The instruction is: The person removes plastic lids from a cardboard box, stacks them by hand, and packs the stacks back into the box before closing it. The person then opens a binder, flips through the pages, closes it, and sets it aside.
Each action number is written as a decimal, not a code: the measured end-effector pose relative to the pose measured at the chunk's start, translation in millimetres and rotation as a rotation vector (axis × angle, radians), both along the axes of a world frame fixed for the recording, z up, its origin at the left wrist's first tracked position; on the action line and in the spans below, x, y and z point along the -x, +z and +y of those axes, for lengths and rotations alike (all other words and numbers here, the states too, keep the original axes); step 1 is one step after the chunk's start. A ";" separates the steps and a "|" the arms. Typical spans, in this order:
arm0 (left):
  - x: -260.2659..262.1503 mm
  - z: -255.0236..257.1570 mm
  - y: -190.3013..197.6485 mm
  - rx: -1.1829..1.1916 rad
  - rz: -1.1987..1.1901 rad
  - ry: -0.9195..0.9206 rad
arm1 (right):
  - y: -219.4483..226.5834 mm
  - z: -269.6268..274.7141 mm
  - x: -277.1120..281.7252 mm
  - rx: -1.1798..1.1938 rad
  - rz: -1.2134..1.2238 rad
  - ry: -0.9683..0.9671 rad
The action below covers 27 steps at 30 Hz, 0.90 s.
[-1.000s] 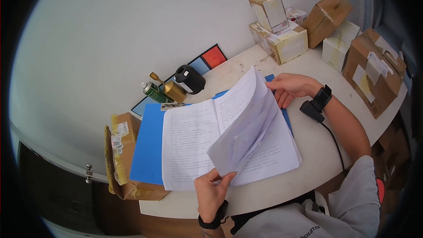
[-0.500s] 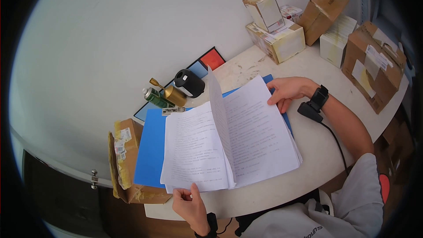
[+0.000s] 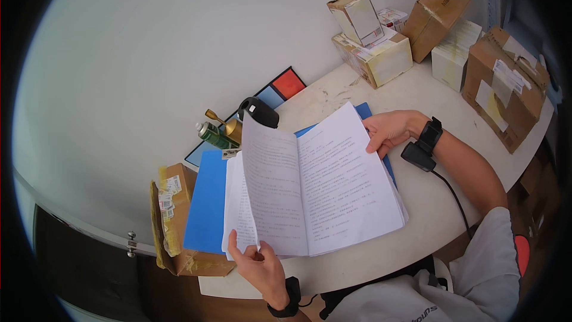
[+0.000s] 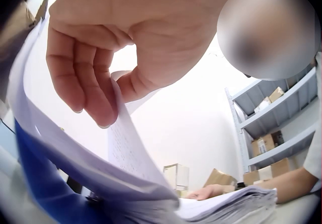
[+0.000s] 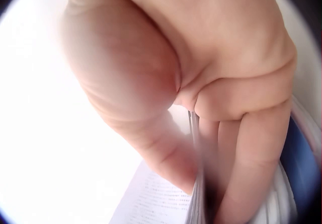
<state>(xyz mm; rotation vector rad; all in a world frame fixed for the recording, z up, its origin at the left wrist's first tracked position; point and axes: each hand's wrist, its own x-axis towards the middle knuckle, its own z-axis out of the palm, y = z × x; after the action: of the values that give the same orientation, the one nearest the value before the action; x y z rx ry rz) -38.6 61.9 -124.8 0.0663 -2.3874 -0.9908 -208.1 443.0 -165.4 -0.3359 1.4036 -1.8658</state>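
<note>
A thick stack of printed sheets [image 3: 342,182] lies spread like a book on a blue folder [image 3: 201,217] with a metal clip [image 3: 230,154]. One leaf [image 3: 271,173] is raised from the left half and curves over it. My left hand [image 3: 262,269] pinches this leaf near its lower corner; in the left wrist view the thumb and fingertips [image 4: 106,118] meet on the paper. At the upper right edge of the stack, my right hand [image 3: 393,131] grips several sheets, thumb on top and fingers underneath, as the right wrist view shows.
Behind the folder stand a green spray can [image 3: 214,135], a gold holder [image 3: 233,130] and a black rounded object [image 3: 260,113]. An opened cardboard box [image 3: 185,203] sits by the table's left end. Several boxes [image 3: 381,56] are piled at the back right of the white table [image 3: 438,203].
The raised leaves on the right have swung over to the left. My left hand has let go there, moved left and now pinches a leaf's lower corner. The right hand keeps its place.
</note>
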 end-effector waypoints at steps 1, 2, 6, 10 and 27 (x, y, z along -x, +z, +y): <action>-0.5 -8.9 0.1 -0.063 0.086 0.123 | -1.9 0.0 1.3 0.003 -0.020 0.007; -1.5 -14.3 -0.5 -0.126 0.171 0.249 | -5.1 -0.4 2.2 0.011 -0.023 0.002; -28.1 0.7 5.6 0.127 0.512 0.101 | -7.8 -9.9 4.1 -0.084 -0.008 -0.081; -24.0 53.0 19.8 0.316 0.019 -0.633 | -9.9 -12.8 6.0 -0.159 0.037 -0.114; 1.6 23.5 -1.0 0.251 -0.205 -0.573 | -3.9 -8.2 2.1 -0.158 -0.013 -0.129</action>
<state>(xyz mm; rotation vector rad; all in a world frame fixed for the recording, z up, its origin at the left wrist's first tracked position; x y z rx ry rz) -40.2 85.4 -125.8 -0.6712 -2.7697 -0.9447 -210.1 434.9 -169.3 -0.1572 1.5857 -1.8408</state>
